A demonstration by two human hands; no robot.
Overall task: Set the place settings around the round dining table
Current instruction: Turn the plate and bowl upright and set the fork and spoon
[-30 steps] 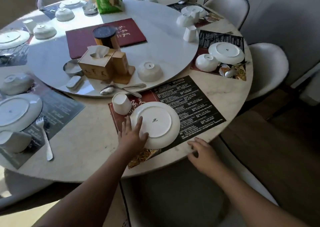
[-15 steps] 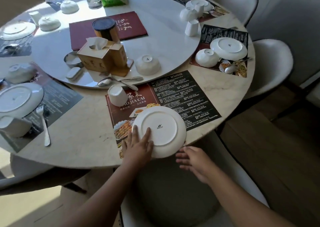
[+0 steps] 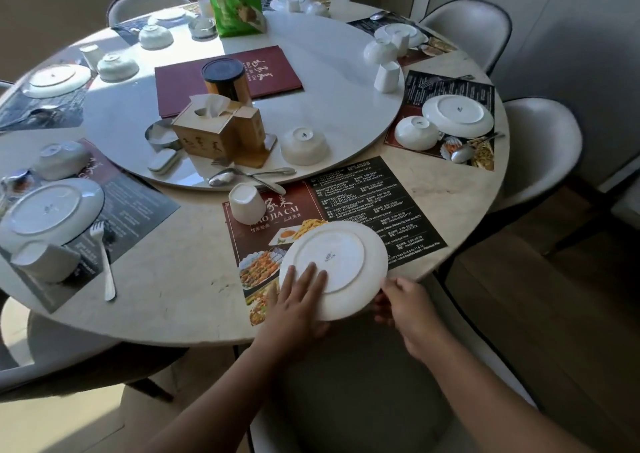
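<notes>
A white plate (image 3: pixel 341 257) lies upside down on the near menu placemat (image 3: pixel 367 196), its near rim hanging over the table edge. My left hand (image 3: pixel 298 300) rests flat on the plate's left side, fingers spread. At the right near rim, my right hand (image 3: pixel 403 302) grips the plate with its fingers under it. A white cup (image 3: pixel 246 203) stands inverted on the placemat's far left corner. An upturned white bowl (image 3: pixel 304 145) and a spoon and fork (image 3: pixel 249 177) lie on the turntable (image 3: pixel 332 113) just beyond.
Other settings with inverted plates, bowls and cups ring the round table (image 3: pixel 166 279). A wooden tissue box (image 3: pixel 211 127), a dark-lidded can (image 3: pixel 227 80), a maroon menu (image 3: pixel 273 72) and a green bag (image 3: pixel 233 1) sit on the turntable. White chairs (image 3: pixel 540 148) surround the table.
The plate has slid toward me across the placemat until it overhangs the table edge. My right hand rose from below the edge and took the plate's rim.
</notes>
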